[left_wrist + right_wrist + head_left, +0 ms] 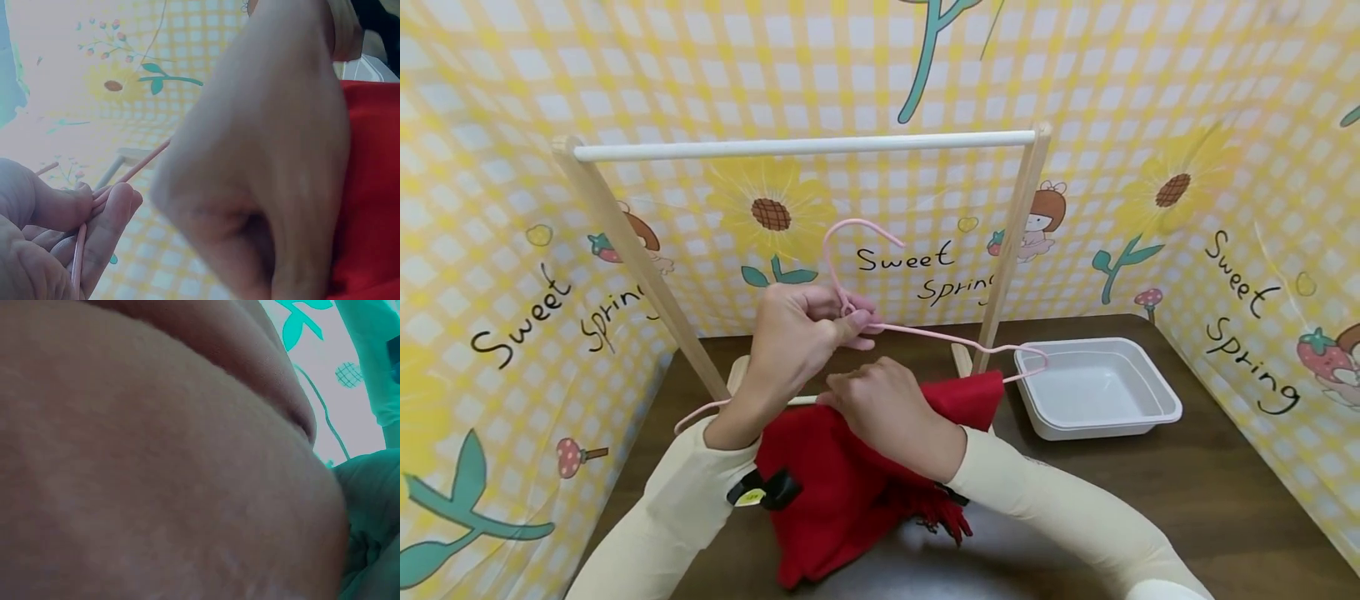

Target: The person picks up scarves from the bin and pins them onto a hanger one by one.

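In the head view my left hand pinches a pink clothes hanger at the base of its hook, which points up. A red fringed scarf is draped over the hanger's lower bar and hangs toward the tabletop. My right hand grips the scarf at that bar, knuckles up. From the left wrist, the left hand shows thumb and fingers on the pink wire, with the right hand beside the red scarf. Skin fills most of the right wrist view, hiding the right fingertips.
Behind the hands stands a wooden rack with a white rail. To the right, a white plastic tub sits on the dark wooden table. Yellow checked cloth encloses the back and sides.
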The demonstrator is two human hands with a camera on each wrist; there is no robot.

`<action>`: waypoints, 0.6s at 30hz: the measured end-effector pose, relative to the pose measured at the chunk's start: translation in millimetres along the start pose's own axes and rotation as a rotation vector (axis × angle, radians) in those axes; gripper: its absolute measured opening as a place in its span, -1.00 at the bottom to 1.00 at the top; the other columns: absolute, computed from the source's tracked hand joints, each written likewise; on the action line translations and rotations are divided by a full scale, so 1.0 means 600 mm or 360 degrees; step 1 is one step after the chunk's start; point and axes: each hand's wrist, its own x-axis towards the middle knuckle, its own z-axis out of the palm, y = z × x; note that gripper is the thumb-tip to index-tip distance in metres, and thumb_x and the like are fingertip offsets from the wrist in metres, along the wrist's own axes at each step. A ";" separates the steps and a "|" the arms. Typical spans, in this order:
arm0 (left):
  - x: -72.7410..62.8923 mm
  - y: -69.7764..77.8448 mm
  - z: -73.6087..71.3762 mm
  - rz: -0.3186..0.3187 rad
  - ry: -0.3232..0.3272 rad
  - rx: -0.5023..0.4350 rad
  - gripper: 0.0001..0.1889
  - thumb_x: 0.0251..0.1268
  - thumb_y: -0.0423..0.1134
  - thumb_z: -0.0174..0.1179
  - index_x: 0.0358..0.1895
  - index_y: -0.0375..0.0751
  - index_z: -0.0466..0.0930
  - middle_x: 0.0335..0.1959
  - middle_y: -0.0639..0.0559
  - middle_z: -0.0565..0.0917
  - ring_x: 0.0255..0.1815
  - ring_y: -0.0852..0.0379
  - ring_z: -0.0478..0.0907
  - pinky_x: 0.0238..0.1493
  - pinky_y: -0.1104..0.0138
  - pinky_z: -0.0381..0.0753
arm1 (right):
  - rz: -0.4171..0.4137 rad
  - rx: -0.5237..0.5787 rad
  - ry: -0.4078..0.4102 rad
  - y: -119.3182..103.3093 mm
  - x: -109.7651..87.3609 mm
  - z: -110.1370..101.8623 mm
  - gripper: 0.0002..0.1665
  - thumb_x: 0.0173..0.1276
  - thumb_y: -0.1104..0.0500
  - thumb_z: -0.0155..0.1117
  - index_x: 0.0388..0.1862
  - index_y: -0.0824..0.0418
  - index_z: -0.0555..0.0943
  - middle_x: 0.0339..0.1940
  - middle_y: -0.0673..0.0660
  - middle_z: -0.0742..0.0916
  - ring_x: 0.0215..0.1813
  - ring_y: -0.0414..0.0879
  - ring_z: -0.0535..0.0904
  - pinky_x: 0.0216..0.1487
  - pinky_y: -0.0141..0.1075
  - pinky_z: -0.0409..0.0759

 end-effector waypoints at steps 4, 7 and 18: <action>-0.002 -0.003 -0.009 0.0041 0.0013 0.0004 -0.93 0.23 -0.62 0.29 -0.38 -0.65 0.69 -0.27 -0.31 0.77 -0.38 0.07 0.82 -0.35 0.14 0.85 | -0.0006 0.0025 0.0017 0.001 -0.024 -0.007 -0.71 0.36 -0.09 0.43 -0.48 0.02 0.68 -0.64 -0.08 0.68 -0.54 -0.22 0.60 -0.39 -0.33 0.55; -0.001 -0.003 -0.017 0.0047 0.0033 0.0042 -0.92 0.24 -0.60 0.29 -0.38 -0.64 0.68 -0.29 -0.25 0.78 -0.42 0.06 0.81 -0.35 0.16 0.85 | -0.0044 0.0092 0.0065 0.012 -0.045 -0.021 -0.75 0.30 -0.06 0.48 -0.21 0.08 0.78 -0.37 -0.05 0.82 -0.31 -0.22 0.73 -0.13 -0.29 0.66; 0.006 0.009 -0.040 0.0033 0.0052 0.0069 -0.90 0.27 -0.56 0.30 -0.26 -0.62 0.71 -0.39 -0.18 0.81 -0.45 0.00 0.81 -0.32 0.19 0.85 | -0.0241 0.0176 0.0076 0.082 -0.100 -0.070 -0.38 0.11 -0.04 0.62 0.14 0.16 0.73 0.10 0.07 0.79 0.14 -0.09 0.71 0.26 -0.15 0.67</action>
